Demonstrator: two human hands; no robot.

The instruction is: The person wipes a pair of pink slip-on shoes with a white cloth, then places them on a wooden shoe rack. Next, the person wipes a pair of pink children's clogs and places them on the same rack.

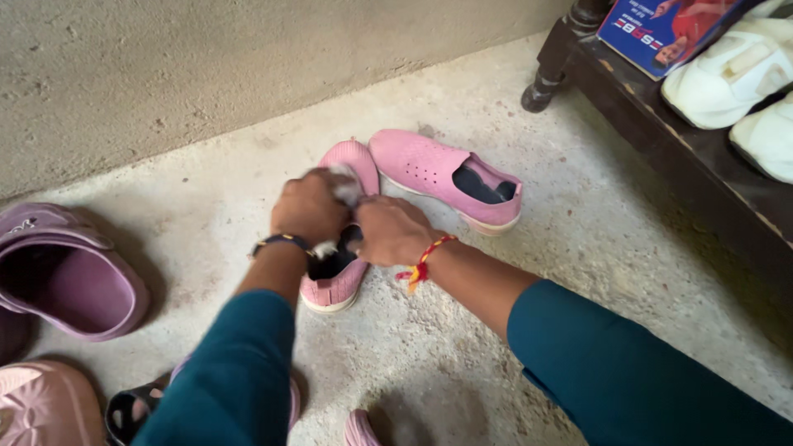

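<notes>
Pink slip-on shoe (339, 277) flat on the concrete floor (462, 347), toe toward the wall, heel toward the camera, dark lining showing at the opening. Left hand (310, 206) curled over the upper near the toe, closed on a small white cloth (345, 188) that is blurred; a bit of white also peeping out under the wrist. Dark band (281, 241) around the left wrist. Right hand (392, 230) clamped on the shoe's right side at the opening, fingers bent onto the collar, palm down. Red and yellow thread (423, 263) tied around the right wrist, loose ends hanging. Teal sleeves (611, 372) on both forearms.

Just beside, to the right and touching at the toe: second pink shoe (446, 177) of the same kind, lying at an angle, small perforations on top, dark insole visible. At far left, a mauve clog (70, 277) with open mouth up, well apart from the pair. Bottom left corner: part of a pale pink shoe (41, 405) and a black sandal (132, 409) partly hidden under the left sleeve. Top right: dark wooden shelf (661, 132) on a turned leg (557, 58), carrying white shoes (727, 70) and a blue and red printed box (661, 29). Rough plaster wall (206, 66) behind everything.
</notes>
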